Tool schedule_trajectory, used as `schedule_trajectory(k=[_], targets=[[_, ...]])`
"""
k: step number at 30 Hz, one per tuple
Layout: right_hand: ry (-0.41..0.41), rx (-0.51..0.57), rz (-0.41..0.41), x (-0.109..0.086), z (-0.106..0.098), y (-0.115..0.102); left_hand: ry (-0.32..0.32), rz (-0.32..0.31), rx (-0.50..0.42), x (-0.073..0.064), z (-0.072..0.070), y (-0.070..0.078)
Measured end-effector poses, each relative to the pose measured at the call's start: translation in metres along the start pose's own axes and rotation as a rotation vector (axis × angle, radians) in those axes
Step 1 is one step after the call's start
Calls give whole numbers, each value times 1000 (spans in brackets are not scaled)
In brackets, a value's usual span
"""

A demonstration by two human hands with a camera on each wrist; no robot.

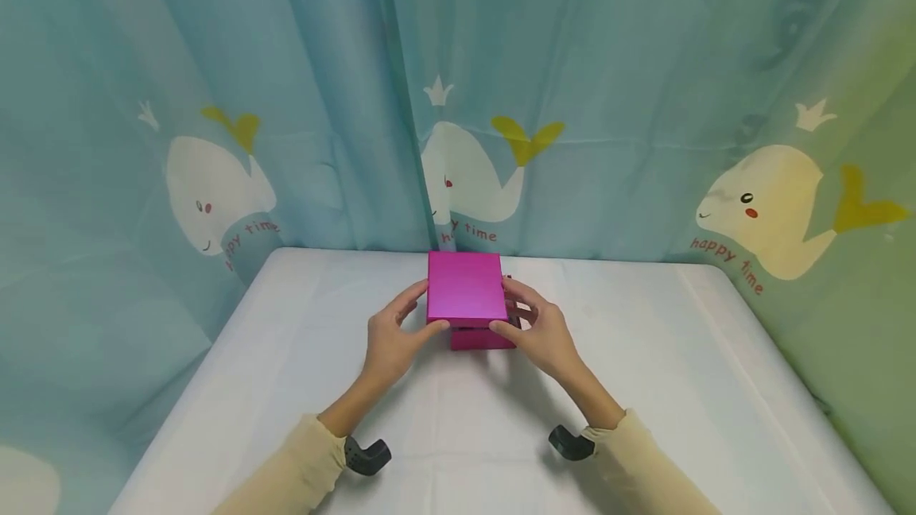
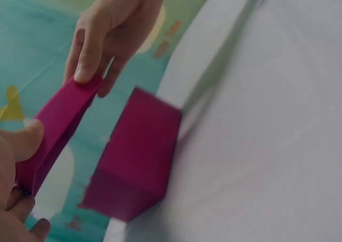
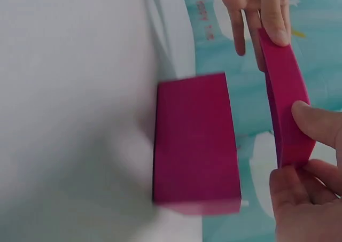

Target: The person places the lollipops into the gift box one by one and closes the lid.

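Observation:
A bright magenta box lid (image 1: 467,286), square and shallow, is held up level by both hands. My left hand (image 1: 392,340) grips its left side, thumb on the near edge and fingers along the side. On the opposite side my right hand (image 1: 547,336) grips it the same way. Below the lid stands the magenta box base (image 1: 483,338), mostly covered by it in the head view. In the left wrist view, a gap separates the lid (image 2: 59,127) from the base (image 2: 140,146). The right wrist view also shows the lid (image 3: 288,92) apart from the base (image 3: 196,140). The inside of the base is hidden.
A white-covered table (image 1: 343,300) carries the box base near its far edge. Behind it hangs a blue-green curtain (image 1: 608,86) printed with whales. A dark device (image 1: 367,456) sits at the left wrist and another dark device (image 1: 571,443) at the right.

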State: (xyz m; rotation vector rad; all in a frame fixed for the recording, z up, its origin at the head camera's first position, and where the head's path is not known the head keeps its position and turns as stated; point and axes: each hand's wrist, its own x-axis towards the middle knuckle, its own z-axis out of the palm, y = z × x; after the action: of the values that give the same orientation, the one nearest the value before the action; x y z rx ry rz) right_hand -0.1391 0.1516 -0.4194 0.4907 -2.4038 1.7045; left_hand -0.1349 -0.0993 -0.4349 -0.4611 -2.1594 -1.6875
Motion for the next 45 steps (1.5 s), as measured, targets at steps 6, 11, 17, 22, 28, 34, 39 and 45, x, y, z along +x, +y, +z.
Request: schedule_trajectory(k=[6,11,17,22,28,34,39,45], targets=[[-17,-67,30,-5,-21,6,-11,-26,27,1,25,1],[-18,-87,36,-4,-28,14,-15,-23,79,3,35,0],[-35,-88,51,-1,-26,23,-12,-71,122,0,39,-8],[-26,-78,55,-3,-25,26,-21,-63,121,-3,42,-14],[-43,-82,72,-4,-25,15,-19,-65,141,-3,45,-14],[-62,-69,82,0,-23,26,7,-73,144,-4,43,-15],[-70,-68,90,2,-22,32,-1,-68,131,-5,43,-17],[-91,-76,178,1,-21,37,-4,-69,138,-4,45,-19]])
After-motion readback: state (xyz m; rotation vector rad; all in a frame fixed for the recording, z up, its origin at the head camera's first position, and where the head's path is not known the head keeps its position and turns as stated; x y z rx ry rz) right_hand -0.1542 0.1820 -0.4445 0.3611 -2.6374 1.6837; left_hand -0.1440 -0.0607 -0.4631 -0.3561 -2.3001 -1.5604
